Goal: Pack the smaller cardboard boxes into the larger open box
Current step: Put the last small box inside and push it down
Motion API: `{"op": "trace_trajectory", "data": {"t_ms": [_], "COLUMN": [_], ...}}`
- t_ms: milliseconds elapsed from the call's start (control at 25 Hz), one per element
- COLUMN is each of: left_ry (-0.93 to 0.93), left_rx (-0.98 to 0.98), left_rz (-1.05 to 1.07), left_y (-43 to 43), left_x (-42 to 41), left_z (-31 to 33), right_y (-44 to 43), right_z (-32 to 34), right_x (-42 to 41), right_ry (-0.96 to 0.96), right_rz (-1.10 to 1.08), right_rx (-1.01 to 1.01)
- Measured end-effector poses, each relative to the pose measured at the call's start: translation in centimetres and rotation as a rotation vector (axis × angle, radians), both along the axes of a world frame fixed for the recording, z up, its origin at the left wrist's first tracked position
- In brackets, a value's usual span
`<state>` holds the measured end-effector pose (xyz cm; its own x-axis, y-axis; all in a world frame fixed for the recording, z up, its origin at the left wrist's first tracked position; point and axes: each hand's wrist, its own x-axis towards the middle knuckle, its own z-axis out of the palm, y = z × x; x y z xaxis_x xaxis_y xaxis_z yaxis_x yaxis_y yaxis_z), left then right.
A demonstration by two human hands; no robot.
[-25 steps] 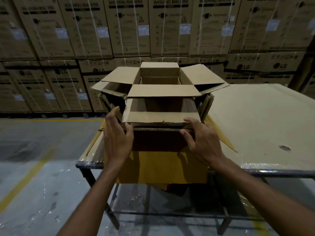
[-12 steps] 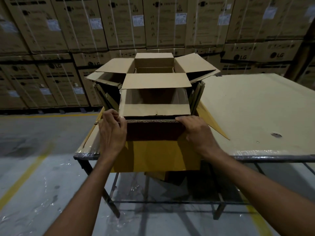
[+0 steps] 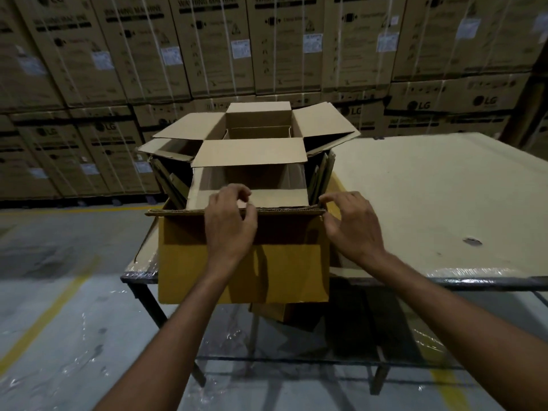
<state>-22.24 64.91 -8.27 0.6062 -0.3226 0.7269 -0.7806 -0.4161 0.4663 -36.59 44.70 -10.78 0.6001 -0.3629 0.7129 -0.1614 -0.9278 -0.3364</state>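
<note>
The larger open box (image 3: 243, 271) stands at the table's left end, its yellowish front panel facing me. Inside it sit two smaller cardboard boxes with their flaps up: a near one (image 3: 252, 178) and a far one (image 3: 258, 126). My left hand (image 3: 229, 223) rests at the middle of the big box's front rim, its fingers curled loosely over the near small box's front edge and holding nothing that I can make out. My right hand (image 3: 353, 226) hovers at the rim's right corner with fingers spread, fingertips just touching the corner.
Flattened cardboard pieces (image 3: 321, 176) stand wedged along both sides inside the big box. The table (image 3: 430, 203), covered in cardboard and plastic wrap, stretches to the right with a small hole (image 3: 472, 241). Stacked washing-machine cartons (image 3: 207, 48) form a wall behind. Concrete floor lies to the left.
My left hand has slid from the rim's left corner to its middle. Both hands have loosened from a flat hold on the rim, with fingers lifted.
</note>
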Motion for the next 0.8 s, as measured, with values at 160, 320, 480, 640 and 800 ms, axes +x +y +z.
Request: {"op": "trace_trajectory", "data": {"t_ms": [160,320,480,640,800], "left_ry": [0.035,0.103,0.111,0.072,0.02], "left_rx": [0.132,0.119,0.125,0.109,-0.009], "left_rz": [-0.057,0.082,0.129,0.183,0.298], "left_y": [-5.2,-10.2,-14.1,-14.3,-10.9], "left_x": [-3.8,-7.7,-10.5,-10.7,-7.9], "left_z": [1.2,0.9,1.5,2.2,3.3], "right_y": [-4.3,-9.8,-13.7,-14.0,-10.1], "right_z": [1.1,1.4,1.9,3.0,2.9], "right_x": [-1.9,-3.8,-5.6,-5.5,-4.4], "right_ry": [0.005,0.039,0.072,0.094,0.119], "right_rz": [0.049,0.069,0.102,0.148,0.251], "right_rx": [0.144,0.238,0.244,0.281,0.23]}}
